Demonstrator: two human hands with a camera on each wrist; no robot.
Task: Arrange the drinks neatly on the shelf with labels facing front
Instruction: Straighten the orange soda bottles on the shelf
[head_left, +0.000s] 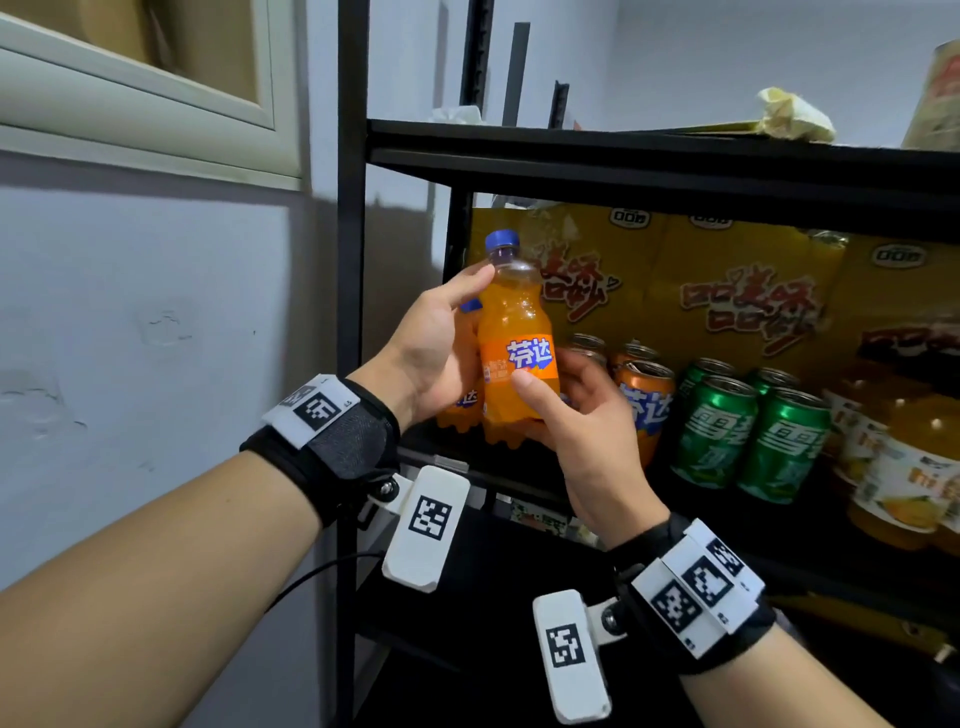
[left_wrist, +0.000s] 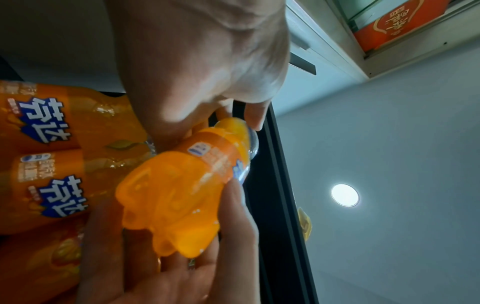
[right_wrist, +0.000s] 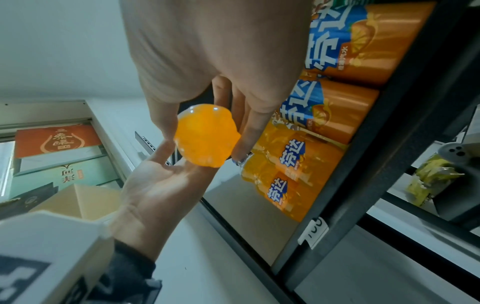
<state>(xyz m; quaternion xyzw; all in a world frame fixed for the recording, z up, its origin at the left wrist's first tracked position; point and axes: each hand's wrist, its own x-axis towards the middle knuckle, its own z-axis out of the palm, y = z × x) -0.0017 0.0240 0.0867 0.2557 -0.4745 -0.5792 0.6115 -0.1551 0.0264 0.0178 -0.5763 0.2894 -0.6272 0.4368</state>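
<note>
Shelf (head_left: 519, 483) bottles (head_left: 460, 410) hidden behind held bottle (head_left: 514, 358).

This looks like a small shop's stock corner or storeroom. At the right of the head view a black metal shelving rack (head_left: 623, 156) holds drinks grouped by kind: orange soda bottles (right_wrist: 291, 181), orange soda cans (head_left: 644, 400), green soda cans (head_left: 748, 431) and juice bottles (head_left: 893, 483), with yellow printed cartons (head_left: 727, 291) stacked behind. A small paper tag (right_wrist: 315, 231) sits on the shelf edge. In the upper left, a cream-framed wall cabinet (head_left: 156, 104) holds boxed goods (right_wrist: 54, 139).
</note>
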